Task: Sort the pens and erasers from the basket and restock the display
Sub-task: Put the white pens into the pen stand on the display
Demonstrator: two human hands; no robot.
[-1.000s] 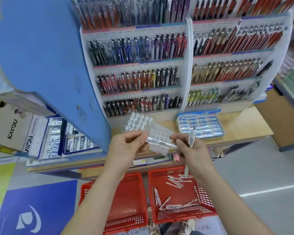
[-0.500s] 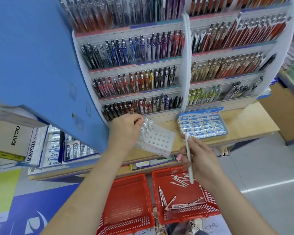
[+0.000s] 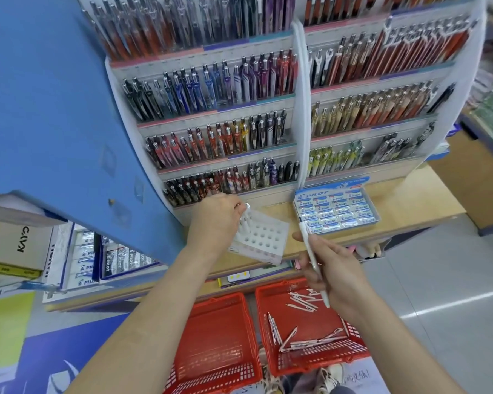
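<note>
Noted a broad blue panel (image 3: 54,109) filling the upper left. Found a tan cardboard box (image 3: 12,248) at the left edge, a yellow-green sheet (image 3: 3,328) below it, grey floor (image 3: 439,280) at right.

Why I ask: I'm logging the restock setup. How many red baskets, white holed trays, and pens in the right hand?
Red baskets: 2
White holed trays: 1
Pens in the right hand: 1
Total: 4
</note>
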